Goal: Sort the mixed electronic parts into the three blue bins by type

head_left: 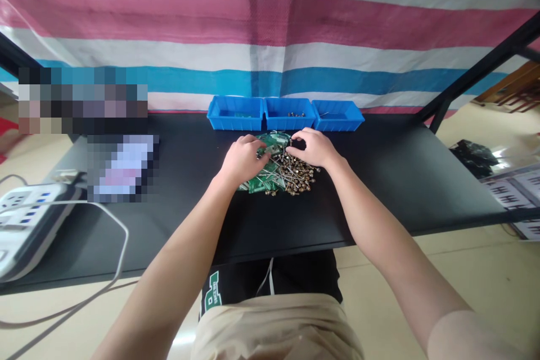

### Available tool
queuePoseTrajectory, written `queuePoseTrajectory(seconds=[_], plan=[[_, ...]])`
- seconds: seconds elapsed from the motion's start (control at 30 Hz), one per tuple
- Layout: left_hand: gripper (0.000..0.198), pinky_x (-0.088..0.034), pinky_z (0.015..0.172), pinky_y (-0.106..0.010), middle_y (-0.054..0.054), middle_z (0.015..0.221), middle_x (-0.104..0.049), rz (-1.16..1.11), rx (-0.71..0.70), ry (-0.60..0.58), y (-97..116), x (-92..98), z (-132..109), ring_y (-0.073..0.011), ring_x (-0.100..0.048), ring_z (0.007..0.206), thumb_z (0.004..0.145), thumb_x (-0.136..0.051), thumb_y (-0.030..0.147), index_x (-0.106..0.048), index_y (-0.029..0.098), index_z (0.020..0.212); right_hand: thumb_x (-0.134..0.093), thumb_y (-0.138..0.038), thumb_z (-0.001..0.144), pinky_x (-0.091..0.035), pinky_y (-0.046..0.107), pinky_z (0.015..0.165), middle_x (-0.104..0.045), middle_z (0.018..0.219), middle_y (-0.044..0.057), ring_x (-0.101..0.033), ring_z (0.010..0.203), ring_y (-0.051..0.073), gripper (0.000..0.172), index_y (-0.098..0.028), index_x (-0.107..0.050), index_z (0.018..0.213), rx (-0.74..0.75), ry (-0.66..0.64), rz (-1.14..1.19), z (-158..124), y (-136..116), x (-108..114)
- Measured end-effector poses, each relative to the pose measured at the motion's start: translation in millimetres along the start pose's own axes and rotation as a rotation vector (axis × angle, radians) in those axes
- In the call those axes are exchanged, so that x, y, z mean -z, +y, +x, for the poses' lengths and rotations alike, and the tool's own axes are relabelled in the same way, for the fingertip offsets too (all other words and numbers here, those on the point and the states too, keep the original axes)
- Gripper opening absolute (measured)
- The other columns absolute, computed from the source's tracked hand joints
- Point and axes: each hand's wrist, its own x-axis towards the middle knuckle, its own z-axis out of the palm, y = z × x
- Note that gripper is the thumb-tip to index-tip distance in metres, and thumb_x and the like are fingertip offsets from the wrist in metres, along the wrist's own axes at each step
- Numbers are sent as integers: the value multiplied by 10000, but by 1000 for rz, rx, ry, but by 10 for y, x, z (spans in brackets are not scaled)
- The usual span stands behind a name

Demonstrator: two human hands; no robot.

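A heap of small green circuit boards (258, 181) mixed with brass-coloured screws (295, 175) lies on the black table (379, 180). My left hand (241, 158) rests on the left side of the heap, fingers curled down into the boards. On the heap's far right side sits my right hand (313, 147), its fingers bent and pinched together among the parts. What either hand grips, if anything, is hidden under the fingers.
Three blue bins (236, 112) (290, 113) (337, 115) stand in a row just behind the heap. A white power strip (25, 219) with a cable lies at the left table edge. A striped tarp hangs behind; a black frame post rises at right.
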Motion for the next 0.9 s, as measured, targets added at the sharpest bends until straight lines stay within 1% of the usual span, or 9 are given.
queuePoseTrajectory(seconds=[0.07, 0.17, 0.27, 0.37, 0.43, 0.5, 0.9], plan=[[258, -531, 987, -439, -120, 1096, -702, -2, -23, -5, -20, -15, 2, -287, -648, 1062, 906, -590, 331, -762, 168, 1007, -677, -469, 847, -479, 340, 798, -694, 1112, 105, -648, 992, 255, 386, -175, -700, 1095, 0, -62, -6, -13, -31, -24], [227, -531, 996, -440, -111, 1085, -706, -6, -51, 2, -47, -32, 4, -280, -652, 1062, 903, -595, 319, -778, 190, 938, -653, -413, 881, -477, 334, 800, -690, 1113, 104, -648, 991, 247, 343, -169, -696, 1118, 31, -88, 21, -15, -50, -74], [214, -537, 989, -442, -114, 1095, -704, -3, -60, 9, -63, -45, 6, -282, -655, 1058, 897, -607, 311, -788, 198, 911, -639, -334, 896, -464, 318, 794, -699, 1040, 88, -648, 928, 219, 242, -172, -710, 1061, 66, -100, 59, -10, -69, -102], [199, -536, 994, -444, -115, 1107, -704, -1, -60, 6, -66, -55, 7, -287, -658, 1059, 888, -623, 295, -795, 197, 905, -609, -258, 904, -441, 304, 779, -700, 947, 68, -632, 852, 190, 144, -175, -723, 931, 94, -112, 74, -9, -101, -101], [188, -536, 998, -444, -113, 1109, -706, -5, -57, 6, -63, -57, 8, -288, -659, 1059, 883, -631, 284, -797, 198, 902, -584, -222, 905, -424, 299, 768, -690, 896, 60, -615, 815, 178, 151, -173, -719, 857, 118, -110, 73, -12, -119, -95], [183, -538, 995, -443, -111, 1108, -706, -8, -56, 5, -59, -53, 8, -288, -660, 1056, 880, -633, 276, -798, 200, 902, -575, -203, 901, -413, 296, 764, -682, 869, 56, -602, 797, 171, 161, -172, -712, 823, 134, -107, 77, -14, -128, -92], [186, -553, 958, -427, -111, 1097, -707, -6, -42, -3, -27, -23, -5, -281, -665, 1035, 883, -628, 277, -793, 197, 913, -578, -198, 889, -395, 285, 720, -668, 840, 50, -572, 749, 153, 159, -166, -706, 799, 143, -101, 105, -12, -122, -93]])
